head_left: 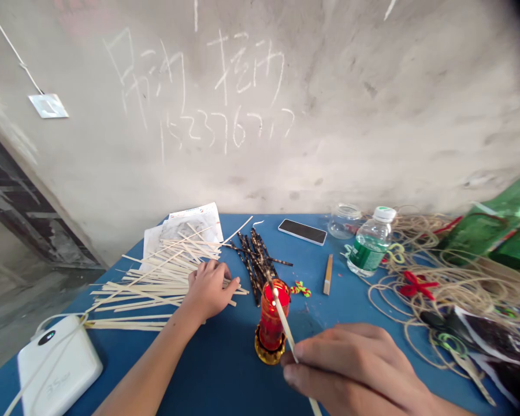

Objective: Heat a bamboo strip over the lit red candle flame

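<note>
My right hand [346, 370] pinches a thin, pale wooden stick [283, 323] between thumb and fingers. The stick slants up and away from me, and its browned far end lies over the mouth of a lit red candle [271, 323] on a gold base. On the left, my left hand [212, 286] rests palm down on the right end of a loose pile of pale sticks [143, 289], its thumb apart from the fingers; the fingertips are partly hidden. Just behind the candle lies a bunch of dark, scorch-patterned sticks [255, 260].
A white power bank [60, 370] with a cable sits at the near left. Beyond the candle are a phone [302, 231], a wooden block [328, 274] and a glass jar [344, 221]. To the right stand a water bottle [370, 242], tangled cord [398, 294] and green bottles [481, 225].
</note>
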